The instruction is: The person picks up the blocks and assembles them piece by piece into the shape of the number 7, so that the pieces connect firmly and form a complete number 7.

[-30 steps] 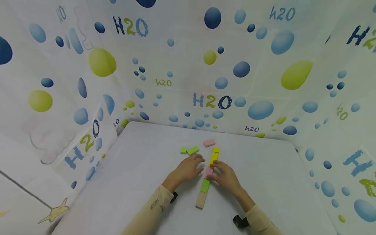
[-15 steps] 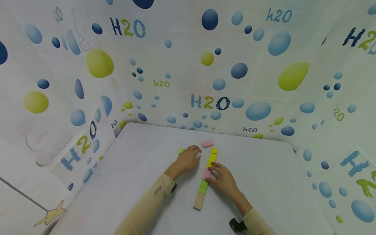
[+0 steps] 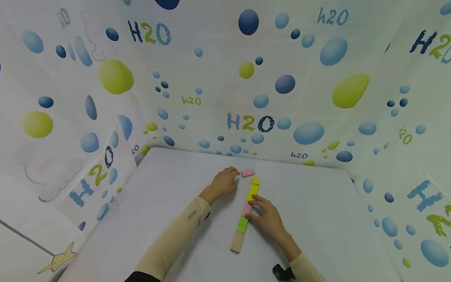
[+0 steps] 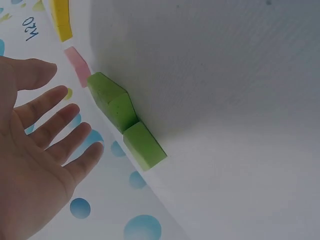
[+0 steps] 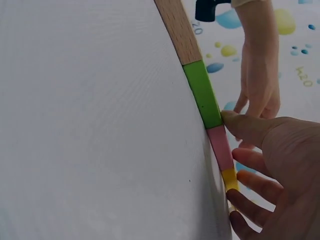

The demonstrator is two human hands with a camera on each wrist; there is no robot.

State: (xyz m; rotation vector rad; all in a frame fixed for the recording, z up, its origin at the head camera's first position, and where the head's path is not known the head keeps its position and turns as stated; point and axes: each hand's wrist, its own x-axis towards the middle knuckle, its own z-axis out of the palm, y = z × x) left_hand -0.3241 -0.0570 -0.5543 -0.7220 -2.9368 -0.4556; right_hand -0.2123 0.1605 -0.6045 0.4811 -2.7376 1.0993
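A row of blocks runs up the table: a plain wooden block point(image 3: 237, 242) nearest, then green point(image 3: 242, 224), pink point(image 3: 247, 209) and yellow point(image 3: 252, 191), with a short yellow piece point(image 3: 255, 181) at the far end. My right hand point(image 3: 269, 217) rests at the right side of the row, thumb and fingers spread along the pink part. My left hand point(image 3: 223, 183) is held out, fingers extended, just left of a loose pink block point(image 3: 248, 172). Two green blocks, one larger point(image 4: 112, 102) and one smaller point(image 4: 144, 145), lie beside it in the left wrist view; the hand hides them in the head view.
The white table point(image 3: 317, 211) ends at a back edge against a sheet point(image 3: 218, 70) printed with blue and green drops and H2O lettering. Similar sheets hang at both sides. A black wrist device point(image 3: 283, 273) sits at the right sleeve.
The left hand has moved forward and now covers the two green blocks that were seen beyond it. The right hand stays at the row, and the head view has shifted slightly.
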